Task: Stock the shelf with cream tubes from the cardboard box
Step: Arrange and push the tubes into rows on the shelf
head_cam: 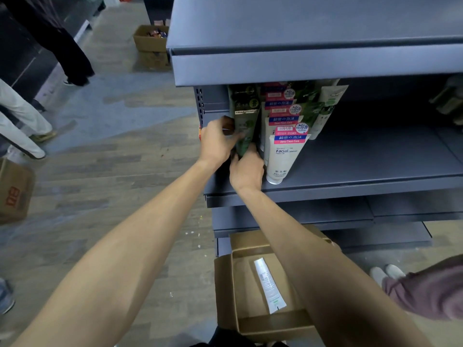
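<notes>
Steadying upright green tube (244,126) on shelf (350,181): left hand (216,141) gripped its side, right hand (246,166) pinched its base. Last tube (269,285) lay lengthwise in cardboard box (225,291) below, nearer right arm

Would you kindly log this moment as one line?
both hands on green tube | shelf left end | one tube left in box
</notes>
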`<state>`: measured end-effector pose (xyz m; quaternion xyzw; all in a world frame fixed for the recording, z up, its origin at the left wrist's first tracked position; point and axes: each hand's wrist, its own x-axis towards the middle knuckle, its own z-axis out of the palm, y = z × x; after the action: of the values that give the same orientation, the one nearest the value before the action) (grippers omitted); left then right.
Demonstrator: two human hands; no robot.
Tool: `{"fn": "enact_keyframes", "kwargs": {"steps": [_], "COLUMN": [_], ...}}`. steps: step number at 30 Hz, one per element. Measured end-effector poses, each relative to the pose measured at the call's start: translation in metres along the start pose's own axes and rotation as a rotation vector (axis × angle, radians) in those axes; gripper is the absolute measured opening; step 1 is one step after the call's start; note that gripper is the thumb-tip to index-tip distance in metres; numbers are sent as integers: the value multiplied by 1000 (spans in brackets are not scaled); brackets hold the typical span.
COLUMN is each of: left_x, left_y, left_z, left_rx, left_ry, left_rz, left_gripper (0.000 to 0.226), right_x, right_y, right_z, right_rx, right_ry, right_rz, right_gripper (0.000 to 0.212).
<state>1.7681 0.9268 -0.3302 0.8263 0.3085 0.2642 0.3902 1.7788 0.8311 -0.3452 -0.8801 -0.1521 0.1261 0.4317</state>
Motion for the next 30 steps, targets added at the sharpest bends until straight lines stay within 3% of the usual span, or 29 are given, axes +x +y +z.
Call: {"fn": "enact_keyframes", "kwargs": {"steps": [7, 20, 23, 30], "left_x": [-29, -124, -164, -247], "left_y": [0, 28, 19, -23], "left_z": [-11, -3, 20, 76], "left_rx": [0, -52, -57, -2], "left_ry": [-15, -34, -116, -324], "left_rz": [-24, -62, -104, -245], "left_gripper": [44, 27, 24, 23], "right_x": [-28, -79, -94, -131], "right_y": [12, 71, 124, 252], "right_z": [-10, -57, -67, -94], "right_rx": [12, -154, -284, -449], "right_ry": [-98, -215, -325, -543], "right_rz": [-23, -168, -101, 253], "right_gripper": [44, 23, 26, 25]}}
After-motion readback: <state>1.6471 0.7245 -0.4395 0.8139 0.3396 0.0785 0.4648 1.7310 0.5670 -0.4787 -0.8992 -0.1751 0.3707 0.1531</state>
